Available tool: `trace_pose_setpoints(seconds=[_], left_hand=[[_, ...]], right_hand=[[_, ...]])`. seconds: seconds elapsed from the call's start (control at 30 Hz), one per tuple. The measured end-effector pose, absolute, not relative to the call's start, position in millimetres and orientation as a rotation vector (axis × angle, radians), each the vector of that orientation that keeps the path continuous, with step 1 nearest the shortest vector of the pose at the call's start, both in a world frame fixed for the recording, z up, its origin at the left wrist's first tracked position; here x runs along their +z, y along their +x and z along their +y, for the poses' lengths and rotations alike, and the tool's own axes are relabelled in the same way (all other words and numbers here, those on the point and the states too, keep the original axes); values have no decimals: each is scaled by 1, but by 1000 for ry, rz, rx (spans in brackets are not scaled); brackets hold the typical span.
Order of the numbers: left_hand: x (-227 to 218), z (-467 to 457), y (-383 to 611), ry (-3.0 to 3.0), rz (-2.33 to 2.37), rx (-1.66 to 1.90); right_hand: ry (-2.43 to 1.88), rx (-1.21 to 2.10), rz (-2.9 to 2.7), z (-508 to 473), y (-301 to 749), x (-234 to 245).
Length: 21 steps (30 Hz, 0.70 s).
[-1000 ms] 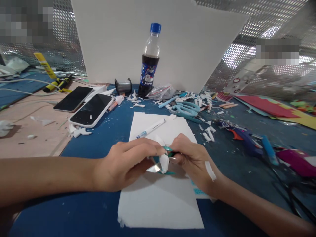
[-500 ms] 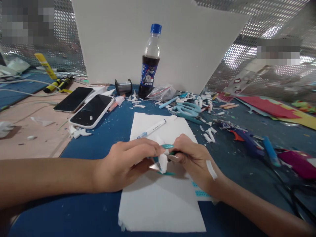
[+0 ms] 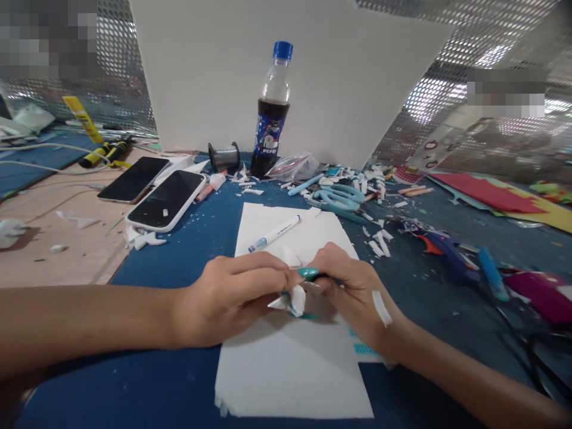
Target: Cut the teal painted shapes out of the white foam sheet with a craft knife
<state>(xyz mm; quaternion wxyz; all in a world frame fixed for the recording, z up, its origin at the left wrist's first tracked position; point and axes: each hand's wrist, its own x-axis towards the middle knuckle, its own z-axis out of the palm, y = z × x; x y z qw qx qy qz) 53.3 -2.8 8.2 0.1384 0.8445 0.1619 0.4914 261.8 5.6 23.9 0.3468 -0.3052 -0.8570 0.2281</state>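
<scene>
My left hand is closed in a pinch on a small white angular piece, which looks like cut foam or card; its exact kind is unclear. Against it, my right hand has its fingers curled and its thumb bent in. A dark edge shows by the right thumb, but what that hand holds is hidden. Long teal nails show between the hands. Both hands are above a white sheet. Just beyond the fingers, a white marker lies across the sheet.
A Pepsi bottle stands behind, before a white board. Two phones, one in a white case, lie left. Light-blue scissors sit among white scraps. A blue glue gun and black cable are at right.
The two hands have drawn slightly closer together. The white piece has turned a little and sits slightly lower. My right fingers have shifted over the dark edge; the surroundings look the same.
</scene>
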Motion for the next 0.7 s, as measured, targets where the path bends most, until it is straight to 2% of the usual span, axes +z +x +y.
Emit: trace_pose_setpoints(seconds=[0.7], left_hand=[[12,-5,50,2520,541,1413]], right_hand=[[-776,616,-2213,8,266,20]])
